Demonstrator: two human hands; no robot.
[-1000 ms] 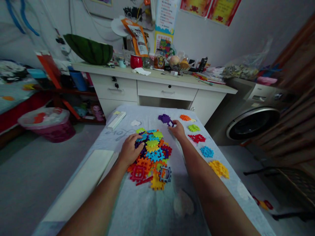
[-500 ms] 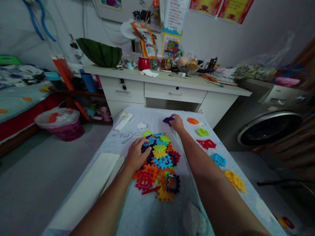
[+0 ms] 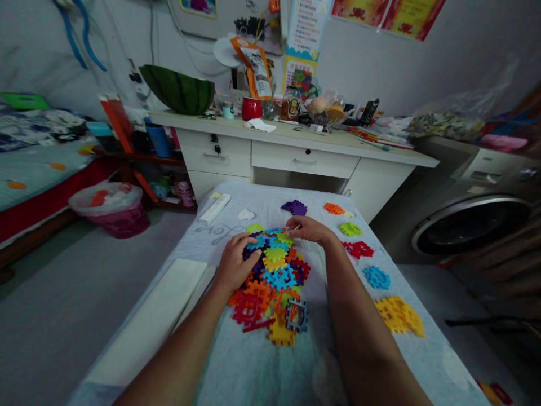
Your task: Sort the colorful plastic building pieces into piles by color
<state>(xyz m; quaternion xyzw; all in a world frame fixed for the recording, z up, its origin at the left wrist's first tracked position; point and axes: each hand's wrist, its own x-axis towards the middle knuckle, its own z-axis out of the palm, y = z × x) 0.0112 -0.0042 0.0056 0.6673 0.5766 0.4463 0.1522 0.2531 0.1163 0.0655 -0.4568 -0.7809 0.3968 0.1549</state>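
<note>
A heap of colourful plastic interlocking pieces with toothed edges lies mid-table. My left hand rests at the heap's left side, thumb and fingers apart, touching blue and purple pieces. My right hand is at the heap's upper right edge, fingers bent and apart, beside a lime-green piece. I see nothing held in it. Just beyond lies a small group of purple pieces. Down the right side are separate groups: orange, green, red, blue and yellow.
The table has a pale cloth. Along its left edge lies a long white box, with a smaller white strip at the far left. Behind stands a cluttered white desk; a washing machine is at right, a pink bin at left.
My right hand has let go of the purple piece at the far purple group and moved back toward me to the heap. My left hand has stayed at the heap. The view has shifted slightly.
</note>
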